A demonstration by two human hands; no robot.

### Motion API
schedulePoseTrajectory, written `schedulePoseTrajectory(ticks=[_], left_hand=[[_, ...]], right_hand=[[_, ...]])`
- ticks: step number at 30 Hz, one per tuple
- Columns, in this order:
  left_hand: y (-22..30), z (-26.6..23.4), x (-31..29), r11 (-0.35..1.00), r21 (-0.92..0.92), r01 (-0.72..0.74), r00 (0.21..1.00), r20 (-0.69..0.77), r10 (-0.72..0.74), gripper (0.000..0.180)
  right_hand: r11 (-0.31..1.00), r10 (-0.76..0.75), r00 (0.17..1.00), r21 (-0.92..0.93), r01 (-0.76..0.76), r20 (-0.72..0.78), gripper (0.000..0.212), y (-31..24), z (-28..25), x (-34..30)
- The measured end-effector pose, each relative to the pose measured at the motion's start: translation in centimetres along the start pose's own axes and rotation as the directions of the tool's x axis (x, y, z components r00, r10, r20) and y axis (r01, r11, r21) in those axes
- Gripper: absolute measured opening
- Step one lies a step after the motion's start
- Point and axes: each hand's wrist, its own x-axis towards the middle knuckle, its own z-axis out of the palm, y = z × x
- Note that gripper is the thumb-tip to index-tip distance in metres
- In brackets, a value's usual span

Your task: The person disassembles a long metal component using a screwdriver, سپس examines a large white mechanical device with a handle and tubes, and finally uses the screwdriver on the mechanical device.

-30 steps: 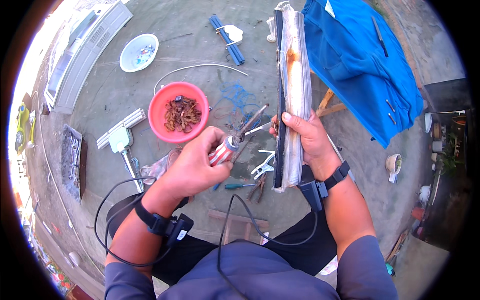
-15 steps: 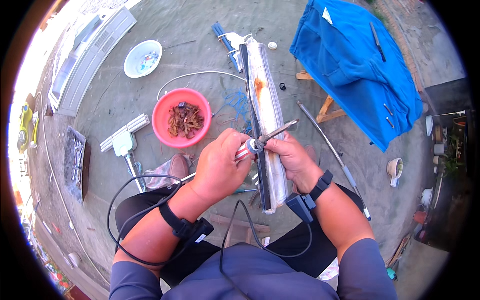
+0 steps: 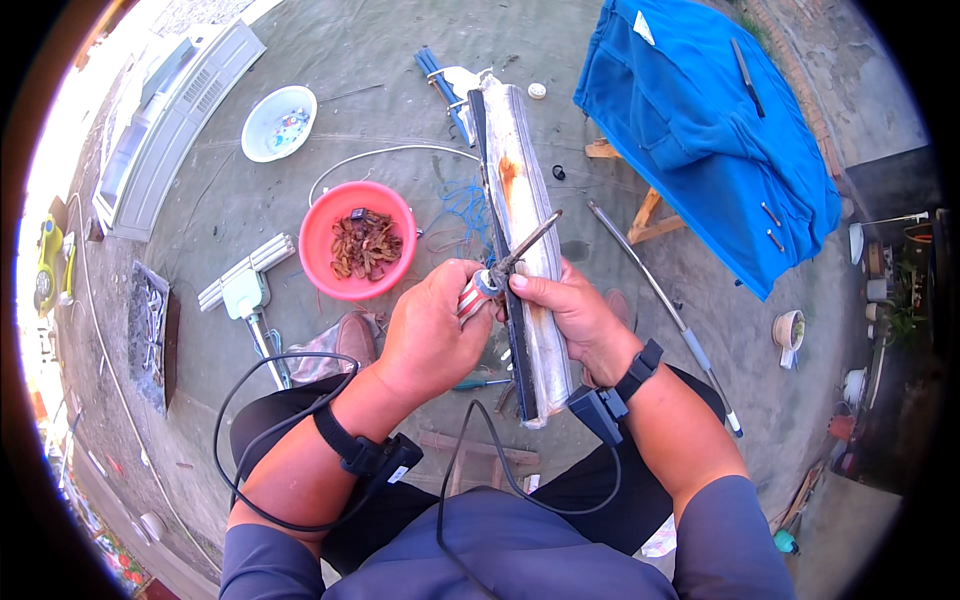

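Note:
My left hand (image 3: 425, 320) is wrapped round the red-and-white handle of a screwdriver-like tool (image 3: 482, 291). The tool's dark metal shaft slants up and to the right across a long silvery metal piece (image 3: 537, 330), which has a black strip along its left side and a rusty brown stain. My right hand (image 3: 592, 325) grips the silvery piece from its right side, thumb laid over the front beside the tool's collar. The fingers behind the piece are hidden. The piece stands lengthwise before me, its far end pointing away.
A pink basin (image 3: 357, 240) of brown scraps lies to the left, with a white basin (image 3: 279, 124) beyond. Blue cloth (image 3: 700, 130) covers a wooden-legged stand at the right. Near it lies a metal pole (image 3: 660, 300). A metal tray of tools (image 3: 150, 335) is at far left.
The tool's shaft has swung from pointing rightward to a steeper slant away from me, its tip moving left. Both hands keep their grip; the whole view has shifted slightly.

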Motion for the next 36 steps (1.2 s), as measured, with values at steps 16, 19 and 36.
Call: schedulePoseTrajectory(ticks=[16, 19, 36], left_hand=[[0.43, -0.18, -0.13, 0.991, 0.013, 0.134, 0.990, 0.029, -0.135, 0.031], [0.10, 0.16, -0.29, 0.995, 0.009, 0.103, 0.995, 0.007, -0.103, 0.032], [0.01, -0.13, -0.31, 0.996, 0.083, 0.038, 0.999, 0.036, -0.041, 0.032]], right_hand=[[0.980, -0.106, 0.993, -0.174, 0.094, -0.057, 0.042, 0.44, -0.23, 0.09], [0.982, -0.102, 0.993, -0.163, 0.092, -0.057, 0.041, 0.58, -0.18, 0.20], [0.985, -0.092, 0.992, -0.156, 0.078, -0.083, 0.039, 0.12, 0.36, -0.07]])
